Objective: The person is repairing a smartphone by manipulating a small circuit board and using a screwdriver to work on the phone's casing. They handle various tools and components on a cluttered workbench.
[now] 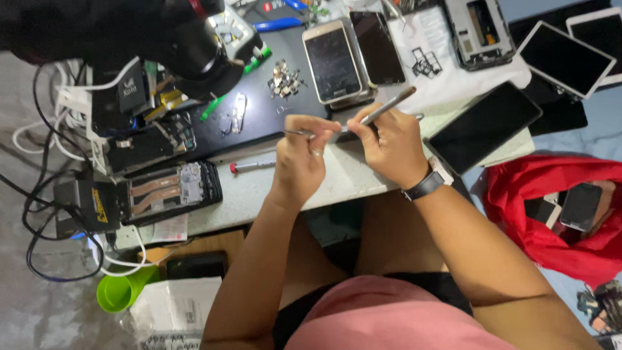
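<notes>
Cluttered white workbench (259, 194), left hand (301, 155) pinching thin metal tweezers (299, 133), right hand (389, 146) gripping a slim silver tool (387, 107) (angled upward), two smartphones (332, 63) stacked just beyond, one red-tipped screwdriver (251, 166) nearby.

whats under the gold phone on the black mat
The gold phone lies on top of a stack of other phones; only their edges show at its lower right side. The phone covers the rest, so their number and fronts cannot be seen.

Even indoor light falling from above; soft shadows pooling under table (350, 178); faint glare showing on phone screens (332, 61); dark lamp (194, 45) blurring top left.
</notes>
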